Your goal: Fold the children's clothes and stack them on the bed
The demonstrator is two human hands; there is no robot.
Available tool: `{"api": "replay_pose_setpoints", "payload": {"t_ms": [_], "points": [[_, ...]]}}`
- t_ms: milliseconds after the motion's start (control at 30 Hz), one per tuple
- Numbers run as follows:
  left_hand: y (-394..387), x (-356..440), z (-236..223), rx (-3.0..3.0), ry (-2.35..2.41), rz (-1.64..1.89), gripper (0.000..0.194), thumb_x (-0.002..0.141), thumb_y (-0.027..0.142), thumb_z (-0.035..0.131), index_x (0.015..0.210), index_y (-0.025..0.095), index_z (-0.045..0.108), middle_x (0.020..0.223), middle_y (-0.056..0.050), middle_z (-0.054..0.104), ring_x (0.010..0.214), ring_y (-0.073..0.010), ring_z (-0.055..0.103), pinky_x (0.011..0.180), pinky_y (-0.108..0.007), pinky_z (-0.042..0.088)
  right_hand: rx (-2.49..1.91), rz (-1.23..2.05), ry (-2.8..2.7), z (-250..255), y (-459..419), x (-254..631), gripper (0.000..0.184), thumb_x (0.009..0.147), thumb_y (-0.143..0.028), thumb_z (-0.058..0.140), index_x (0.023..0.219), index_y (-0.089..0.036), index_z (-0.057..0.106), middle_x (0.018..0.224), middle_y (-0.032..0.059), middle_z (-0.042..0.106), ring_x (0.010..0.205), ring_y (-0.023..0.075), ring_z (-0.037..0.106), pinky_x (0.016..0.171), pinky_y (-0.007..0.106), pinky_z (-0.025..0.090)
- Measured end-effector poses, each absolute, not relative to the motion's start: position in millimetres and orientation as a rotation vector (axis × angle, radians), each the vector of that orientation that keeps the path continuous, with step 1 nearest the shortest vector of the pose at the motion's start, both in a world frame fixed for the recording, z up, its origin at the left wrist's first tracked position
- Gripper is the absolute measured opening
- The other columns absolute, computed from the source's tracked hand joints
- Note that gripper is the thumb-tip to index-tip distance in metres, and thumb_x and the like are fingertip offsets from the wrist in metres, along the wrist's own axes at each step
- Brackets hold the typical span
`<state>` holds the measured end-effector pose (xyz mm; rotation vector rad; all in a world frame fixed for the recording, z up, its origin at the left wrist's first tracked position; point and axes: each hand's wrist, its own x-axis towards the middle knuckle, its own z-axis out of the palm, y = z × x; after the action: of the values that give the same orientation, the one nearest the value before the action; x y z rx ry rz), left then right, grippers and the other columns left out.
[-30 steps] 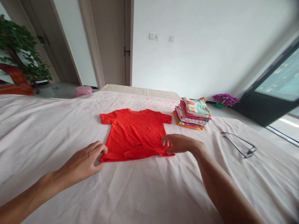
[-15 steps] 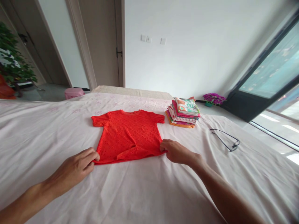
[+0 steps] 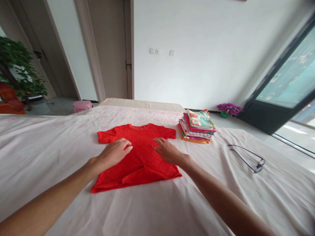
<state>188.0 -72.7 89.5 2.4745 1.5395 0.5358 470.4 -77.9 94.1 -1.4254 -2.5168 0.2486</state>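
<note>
A red short-sleeved T-shirt (image 3: pixel 140 160) lies spread on the bed, its neck pointing away from me and its hem towards me. A raised crease runs across its lower front. My left hand (image 3: pixel 115 151) is over the left half of the shirt, fingers loosely stretched and holding nothing. Over the right half is my right hand (image 3: pixel 169 151), also open, its fingers pointing inward. Whether either hand touches the cloth I cannot tell.
A stack of folded clothes (image 3: pixel 197 127) stands right of the shirt on the pale bedsheet (image 3: pixel 152 209). Black-framed glasses (image 3: pixel 248 157) lie farther right. Beyond the bed are a pink stool (image 3: pixel 82 106), purple flowers (image 3: pixel 228 109) and a leafy plant (image 3: pixel 22 65).
Both hands have let go of the shirt's bottom corners and moved up and inward over its middle. The view has tipped slightly upward.
</note>
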Motion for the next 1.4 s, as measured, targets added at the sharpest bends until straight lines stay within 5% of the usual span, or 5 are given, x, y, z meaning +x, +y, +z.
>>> {"api": "replay_pose_setpoints", "payload": {"t_ms": [200, 433, 633, 867, 1400], "points": [[-20.6, 229.1, 34.0, 2.472, 1.752, 0.364, 0.065, 0.096, 0.048, 0.036, 0.146, 0.007, 0.041, 0.155, -0.024, 0.033, 0.147, -0.0340, 0.027, 0.116, -0.050, 0.024, -1.401, 0.125, -2.685, 39.0, -41.7, 436.4, 0.067, 0.101, -0.052, 0.032, 0.155, -0.013, 0.025, 0.161, 0.0170, 0.021, 0.150, 0.0272, 0.014, 0.120, 0.048, 0.016], [-11.3, 187.3, 19.8, 2.447, 1.973, 0.245, 0.067, 0.092, 0.053, 0.044, 0.147, 0.015, 0.044, 0.154, -0.022, 0.036, 0.144, -0.0377, 0.032, 0.114, -0.053, 0.028, -1.663, 0.018, -2.618, 37.5, -14.1, 493.4, 0.065, 0.102, -0.049, 0.029, 0.154, -0.009, 0.029, 0.161, 0.0164, 0.022, 0.149, 0.0264, 0.020, 0.121, 0.045, 0.017], [37.1, 199.8, 44.4, 2.488, 1.893, 0.327, 0.050, 0.096, 0.033, 0.036, 0.134, 0.009, 0.056, 0.137, -0.018, 0.059, 0.130, -0.0254, 0.053, 0.111, -0.037, 0.037, -1.624, -0.057, -2.563, 60.8, 10.4, 466.1, 0.046, 0.103, -0.038, 0.029, 0.133, -0.017, 0.057, 0.140, 0.0136, 0.056, 0.128, 0.0263, 0.052, 0.110, 0.043, 0.034], [85.7, 217.8, 19.3, 2.557, 1.788, 0.304, 0.065, 0.096, 0.049, 0.037, 0.149, 0.012, 0.039, 0.159, -0.016, 0.030, 0.149, -0.0306, 0.023, 0.119, -0.048, 0.019, -1.443, 0.090, -2.634, 32.9, 73.9, 410.5, 0.066, 0.102, -0.053, 0.022, 0.155, -0.015, 0.027, 0.161, 0.0107, 0.024, 0.149, 0.0247, 0.018, 0.120, 0.043, 0.014], [93.0, 194.9, 6.3, 2.397, 2.020, 0.227, 0.076, 0.094, 0.061, 0.025, 0.156, 0.016, 0.024, 0.162, -0.016, 0.021, 0.149, -0.0330, 0.021, 0.118, -0.049, 0.018, -1.795, 0.008, -2.529, 16.0, 98.3, 486.9, 0.074, 0.098, -0.058, 0.014, 0.157, -0.013, 0.021, 0.163, 0.0095, 0.017, 0.150, 0.0246, 0.015, 0.121, 0.046, 0.008]]}}
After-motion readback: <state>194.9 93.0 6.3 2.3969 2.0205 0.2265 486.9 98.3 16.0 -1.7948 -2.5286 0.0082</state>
